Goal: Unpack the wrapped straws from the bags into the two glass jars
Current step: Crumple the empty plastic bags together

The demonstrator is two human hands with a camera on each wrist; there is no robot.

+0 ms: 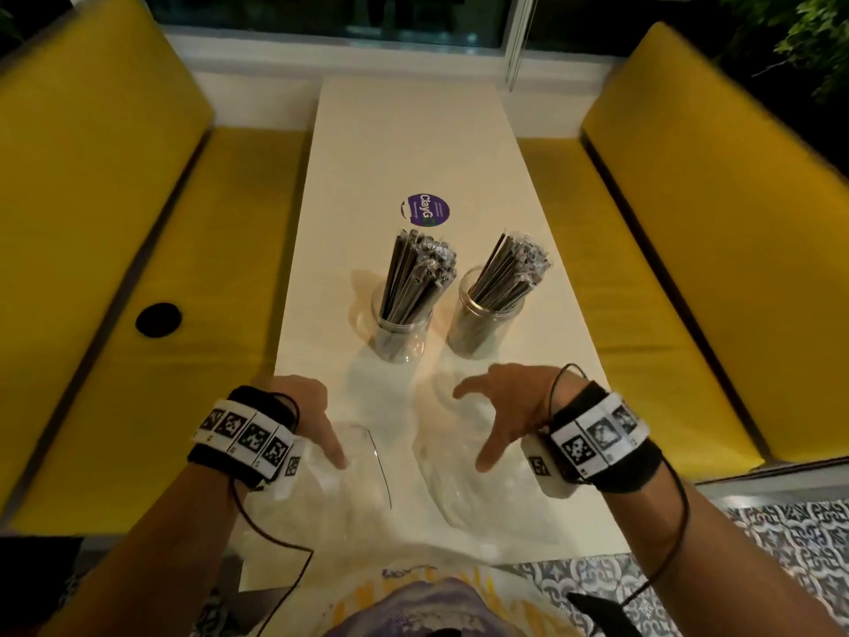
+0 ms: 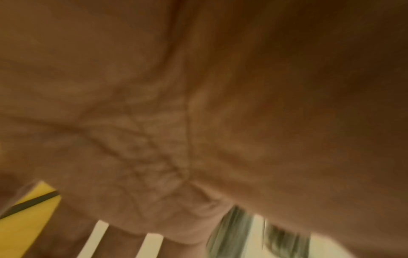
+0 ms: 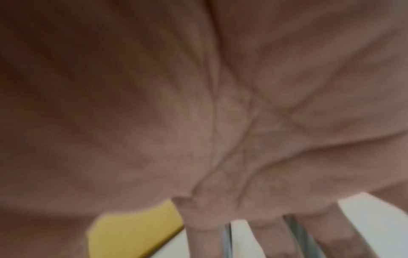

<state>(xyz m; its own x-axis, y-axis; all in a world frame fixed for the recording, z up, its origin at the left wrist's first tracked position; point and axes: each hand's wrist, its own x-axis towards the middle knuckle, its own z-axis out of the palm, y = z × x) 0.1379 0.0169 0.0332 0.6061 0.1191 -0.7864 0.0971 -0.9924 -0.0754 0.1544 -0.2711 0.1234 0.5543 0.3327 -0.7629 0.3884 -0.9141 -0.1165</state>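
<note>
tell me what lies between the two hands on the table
In the head view, bare white table and the inner edges of two empty clear bags lie between the left hand and right hand.

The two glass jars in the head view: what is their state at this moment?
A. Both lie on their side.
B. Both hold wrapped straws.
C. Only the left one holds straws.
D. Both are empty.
B: the left jar and the right jar both stand upright on the white table, each filled with a bundle of wrapped straws, while two clear bags lie flattened near the hands.
</note>
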